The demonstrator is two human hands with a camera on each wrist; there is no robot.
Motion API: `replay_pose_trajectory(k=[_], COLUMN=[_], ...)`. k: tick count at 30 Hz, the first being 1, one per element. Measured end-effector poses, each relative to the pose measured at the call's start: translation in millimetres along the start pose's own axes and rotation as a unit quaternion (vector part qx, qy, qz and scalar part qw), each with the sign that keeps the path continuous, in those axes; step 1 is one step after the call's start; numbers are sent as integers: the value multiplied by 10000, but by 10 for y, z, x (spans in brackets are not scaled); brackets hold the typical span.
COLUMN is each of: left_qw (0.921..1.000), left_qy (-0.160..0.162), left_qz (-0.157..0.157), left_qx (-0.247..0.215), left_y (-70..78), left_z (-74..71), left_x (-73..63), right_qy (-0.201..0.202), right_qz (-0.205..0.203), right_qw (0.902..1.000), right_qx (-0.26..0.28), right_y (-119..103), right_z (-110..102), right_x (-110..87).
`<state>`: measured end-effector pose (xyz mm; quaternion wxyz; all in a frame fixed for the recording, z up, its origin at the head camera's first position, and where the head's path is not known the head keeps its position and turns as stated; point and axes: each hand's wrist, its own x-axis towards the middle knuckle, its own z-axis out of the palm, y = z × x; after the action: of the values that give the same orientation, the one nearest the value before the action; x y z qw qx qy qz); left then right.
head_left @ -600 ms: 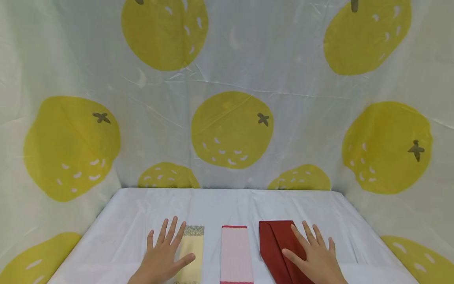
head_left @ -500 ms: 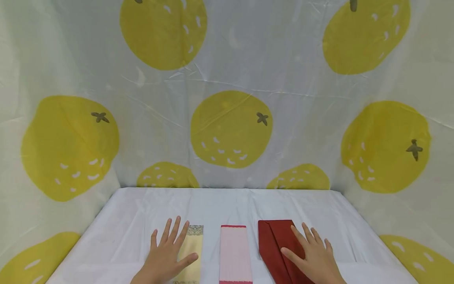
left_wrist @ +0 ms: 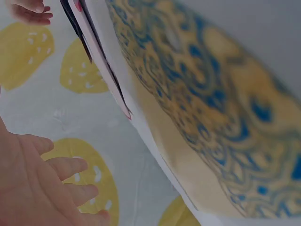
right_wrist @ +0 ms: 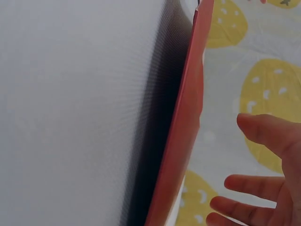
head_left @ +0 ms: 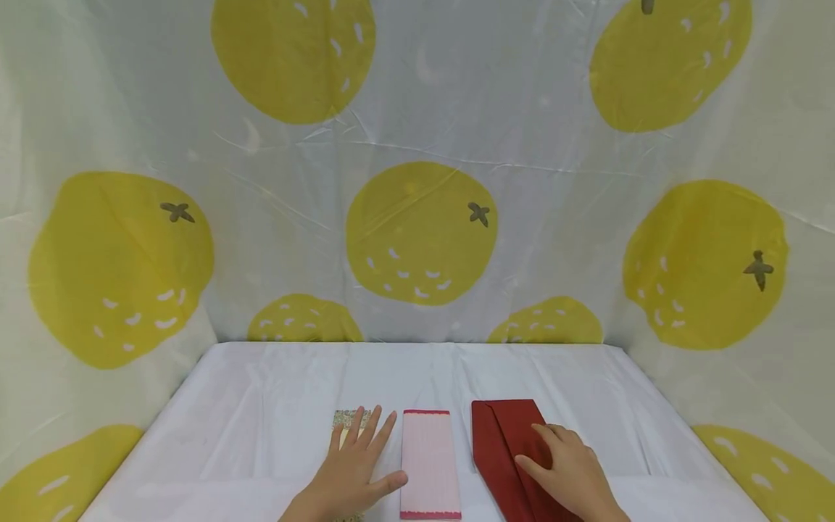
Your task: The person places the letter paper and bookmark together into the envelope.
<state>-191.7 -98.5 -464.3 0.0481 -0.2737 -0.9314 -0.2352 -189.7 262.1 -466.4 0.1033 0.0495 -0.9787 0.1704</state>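
My left hand (head_left: 349,478) hovers with spread fingers over a flat cream piece (head_left: 343,417) that has an ornate patterned border, covering most of it. In the left wrist view that border shows blue and gold close up, apart from the left palm (left_wrist: 42,179). A pale pink strip (head_left: 429,464) with red ends lies right of the left thumb. Over the right side of a dark red flat case or envelope (head_left: 502,435) is my right hand (head_left: 567,471), its fingers loosely bent. The right wrist view shows a gap between the right hand (right_wrist: 270,174) and the red piece's edge (right_wrist: 181,127).
A white cloth (head_left: 293,391) covers the table under the three flat pieces, which lie side by side near its front. Behind and at both sides hangs a pale curtain (head_left: 280,217) printed with large yellow fruits.
My left hand has moved right, further over the cream piece and up to the pink strip. The fingers of my right hand have drawn in and bent. The flat pieces lie as before.
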Motion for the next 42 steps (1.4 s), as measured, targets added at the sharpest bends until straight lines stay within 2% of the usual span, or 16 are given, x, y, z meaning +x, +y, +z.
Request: replay_pose_trajectory(k=[6, 16, 22, 26, 28, 31, 33, 35, 38, 40, 42], left_qw=[9993, 9976, 9963, 9924, 9899, 9825, 9738, 9592, 9385, 9279, 9206], left_qy=[-203, -132, -356, -600, -614, -550, -504, -539, -537, -521, -469], left_qz=[218, 617, 456, 189, -30, -425, -702, -1057, -1600, -1945, -2191], left_qx=[-210, -295, -631, -1061, -1274, -1726, -2104, -2568, -3012, -3137, -3199], left_y=[209, 478, 593, 634, 649, 674, 693, 717, 753, 774, 793], left_z=[39, 150, 219, 315, 378, 476, 534, 584, 641, 669, 684], left_x=[158, 402, 517, 594, 637, 713, 762, 809, 885, 934, 980], right_qy=[109, -8, -19, -105, -155, -214, -237, -246, -271, -280, -287], right_qz=[-21, 55, 98, 184, 224, 265, 287, 302, 337, 341, 330], right_qw=[9999, 9999, 9997, 9993, 9990, 9987, 9985, 9984, 9984, 9984, 9985], right_qx=[9, 143, 227, 313, 346, 391, 412, 398, 374, 349, 331], right_y=[-19, -59, -67, -65, -64, -62, -59, -57, -57, -62, -68], right_z=[11, 4, 12, 15, 15, 18, 24, 31, 45, 50, 54], right_x=[6, 29, 27, 28, 35, 49, 59, 67, 81, 85, 89])
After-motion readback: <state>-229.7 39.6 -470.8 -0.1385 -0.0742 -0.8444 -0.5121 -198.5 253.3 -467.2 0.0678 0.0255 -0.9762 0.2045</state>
